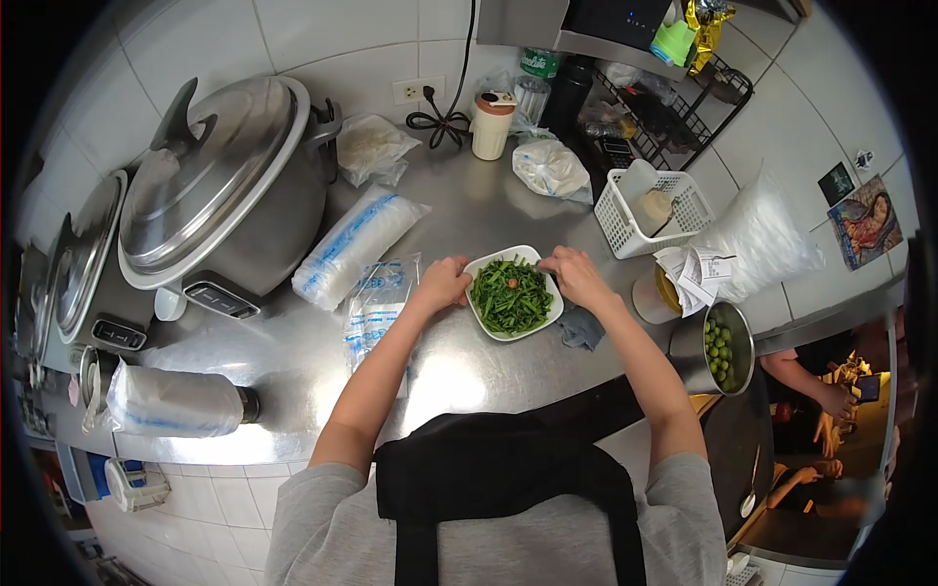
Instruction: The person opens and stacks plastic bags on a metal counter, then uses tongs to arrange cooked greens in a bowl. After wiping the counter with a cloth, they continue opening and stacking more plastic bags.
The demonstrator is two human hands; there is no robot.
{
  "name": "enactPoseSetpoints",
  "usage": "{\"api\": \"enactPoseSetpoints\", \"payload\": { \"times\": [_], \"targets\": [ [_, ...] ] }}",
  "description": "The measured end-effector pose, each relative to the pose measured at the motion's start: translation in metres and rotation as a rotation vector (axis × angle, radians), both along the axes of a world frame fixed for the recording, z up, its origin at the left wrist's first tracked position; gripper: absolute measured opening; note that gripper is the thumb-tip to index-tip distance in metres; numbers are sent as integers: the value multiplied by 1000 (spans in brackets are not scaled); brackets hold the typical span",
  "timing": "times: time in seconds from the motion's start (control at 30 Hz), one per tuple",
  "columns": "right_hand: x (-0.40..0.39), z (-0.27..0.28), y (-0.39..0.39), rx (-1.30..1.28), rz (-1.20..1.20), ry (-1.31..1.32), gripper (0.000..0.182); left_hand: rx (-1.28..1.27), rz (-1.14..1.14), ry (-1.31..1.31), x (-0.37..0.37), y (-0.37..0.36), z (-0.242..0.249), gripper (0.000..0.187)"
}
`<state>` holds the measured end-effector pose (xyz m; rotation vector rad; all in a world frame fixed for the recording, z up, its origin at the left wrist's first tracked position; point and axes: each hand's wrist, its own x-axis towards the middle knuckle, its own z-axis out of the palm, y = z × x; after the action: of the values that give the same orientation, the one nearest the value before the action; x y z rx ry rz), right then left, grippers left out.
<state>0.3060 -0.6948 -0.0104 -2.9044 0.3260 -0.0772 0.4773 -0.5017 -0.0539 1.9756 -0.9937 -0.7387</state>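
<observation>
A white square bowl [473, 320] full of chopped green leaves, with a small reddish piece on top, stands on the steel counter. My left hand [445, 283] is closed at the bowl's upper left rim, fingers bent against it. On the opposite side, my right hand [576, 275] pinches the upper right rim. A grey-blue cloth [581, 329] lies just right of the bowl, beside my right forearm. Flat clear plastic bags with blue print [376, 317] lie to the left, by my left forearm.
Large rice cookers [244, 186] stand at the left, near rolls of plastic bags [357, 244]. A white basket [620, 220], a steel pot of green fruits [692, 350] and a bag [757, 239] are at the right. Another person's arm [796, 376] shows at far right.
</observation>
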Motion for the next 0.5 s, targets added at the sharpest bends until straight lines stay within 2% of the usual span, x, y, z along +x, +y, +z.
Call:
{"api": "enactPoseSetpoints", "payload": {
  "times": [0.2, 0.3, 0.43, 0.5],
  "targets": [
    [-9, -2, 0, -7, 35, 139, 36, -23, -22, -25, 2, -2, -4, 28],
    [-12, 8, 4, 76, -58, 127, 34, -27, -24, -17, 3, -2, -5, 29],
    [-17, 3, 3, 69, -20, 190, 33, -19, -20, -17, 2, -2, -3, 29],
    [-18, 5, 0, 200, -57, 127, 33, -20, -46, -21, 4, -3, -4, 30]
  ]
}}
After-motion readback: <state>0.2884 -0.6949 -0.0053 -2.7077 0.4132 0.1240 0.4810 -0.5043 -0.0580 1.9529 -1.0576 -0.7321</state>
